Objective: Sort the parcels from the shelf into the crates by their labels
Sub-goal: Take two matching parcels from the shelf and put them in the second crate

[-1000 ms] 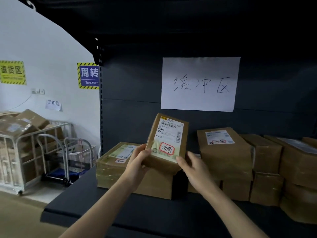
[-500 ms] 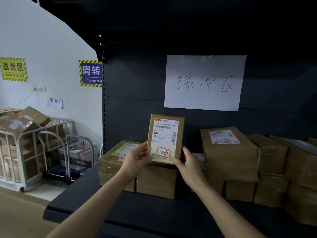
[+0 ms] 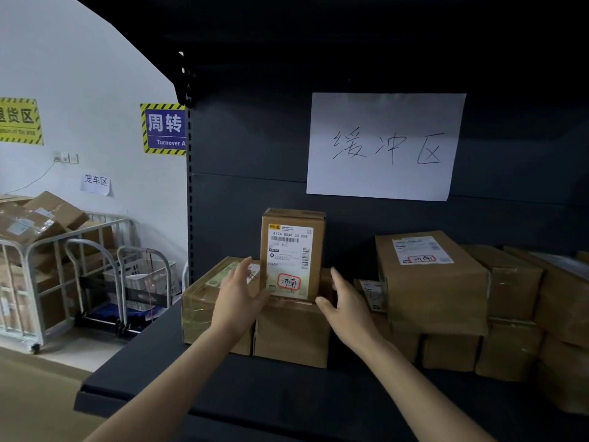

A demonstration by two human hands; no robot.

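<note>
The dark shelf (image 3: pixel 287 387) carries brown boxes; a large labelled box (image 3: pixel 430 288) lies right of both hands. Between the hands an upright parcel (image 3: pixel 291 253) stands on a lower box (image 3: pixel 291 333), label facing out. The left hand (image 3: pixel 237 301) and right hand (image 3: pixel 349 303) flank its base, fingers straight, clasping nothing; whether the thumbs touch it is unclear.
</note>
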